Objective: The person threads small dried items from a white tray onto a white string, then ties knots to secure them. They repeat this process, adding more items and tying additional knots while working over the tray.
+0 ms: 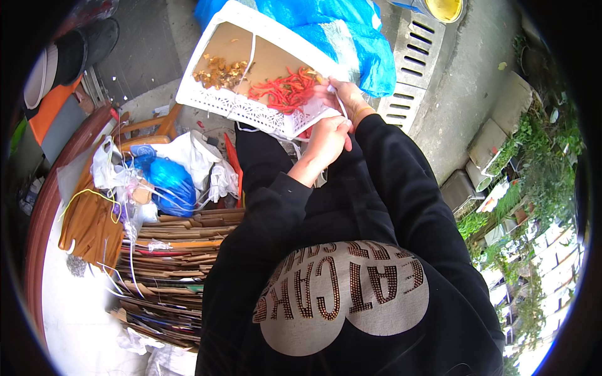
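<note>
A white plastic basket (263,120) with patterned, perforated sides stands tilted before me. Inside, red chili peppers (287,91) lie near its right corner, and brownish-yellow dried pieces (221,73) lie to the left on a tan bottom. A thin white strap (253,49) crosses the basket. At the right corner my right hand (345,96) has its fingers around a white strap. Just below, my left hand (328,141) is closed with the strap's lower part at its fingertips. The strap spans the short gap between both hands. Part of the right fingers is hidden by the basket's rim.
Behind the basket lies a blue woven plastic sheet or bag (371,61). A drain grate (409,61) runs along the right. At left are stacked flattened cardboard (174,263), a blue plastic bag (169,185) and a wooden chair part (162,124). Plants (541,155) line the far right.
</note>
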Demonstrator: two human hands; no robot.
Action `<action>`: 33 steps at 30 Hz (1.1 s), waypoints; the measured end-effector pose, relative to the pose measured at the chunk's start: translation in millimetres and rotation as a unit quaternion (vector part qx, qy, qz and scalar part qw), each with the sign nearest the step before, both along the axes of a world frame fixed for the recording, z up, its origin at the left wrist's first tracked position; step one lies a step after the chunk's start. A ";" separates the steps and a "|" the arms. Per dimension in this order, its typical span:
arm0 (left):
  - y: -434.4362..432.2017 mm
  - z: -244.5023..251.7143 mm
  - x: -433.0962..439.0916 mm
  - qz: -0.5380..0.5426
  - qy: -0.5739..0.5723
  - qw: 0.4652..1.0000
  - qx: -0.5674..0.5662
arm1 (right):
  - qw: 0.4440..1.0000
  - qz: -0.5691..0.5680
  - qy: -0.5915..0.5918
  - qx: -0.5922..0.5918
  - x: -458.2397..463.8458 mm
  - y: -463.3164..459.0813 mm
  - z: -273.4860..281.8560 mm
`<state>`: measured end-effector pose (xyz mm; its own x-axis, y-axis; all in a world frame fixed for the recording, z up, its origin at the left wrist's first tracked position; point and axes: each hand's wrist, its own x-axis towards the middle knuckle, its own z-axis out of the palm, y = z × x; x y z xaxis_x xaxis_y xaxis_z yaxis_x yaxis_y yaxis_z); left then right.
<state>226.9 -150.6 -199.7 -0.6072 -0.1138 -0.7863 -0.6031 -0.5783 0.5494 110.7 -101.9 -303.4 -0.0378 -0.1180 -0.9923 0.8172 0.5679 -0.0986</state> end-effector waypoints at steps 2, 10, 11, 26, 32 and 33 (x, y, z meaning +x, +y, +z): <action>-3.5 10.2 9.5 -0.017 0.000 1.000 -0.012 | 0.980 0.167 0.103 0.028 -1.4 -2.5 -1.9; -34.3 92.8 79.7 0.037 0.064 0.996 0.055 | 0.690 0.574 0.439 -0.037 -11.2 -30.8 14.0; -41.1 103.1 87.5 0.071 0.060 0.994 0.058 | 0.671 0.599 0.435 -0.036 -6.7 -36.8 9.0; -67.6 179.1 172.3 0.173 -0.004 0.924 -0.340 | 0.555 0.716 0.421 -0.033 -92.8 -41.3 4.3; -59.2 193.9 250.3 0.182 -0.249 0.856 -0.416 | 0.533 0.726 0.435 -0.014 -115.7 -40.3 -5.6; -60.0 196.0 267.3 0.079 -0.276 0.816 -0.501 | 0.529 0.727 0.438 -0.013 -112.9 -40.2 -10.4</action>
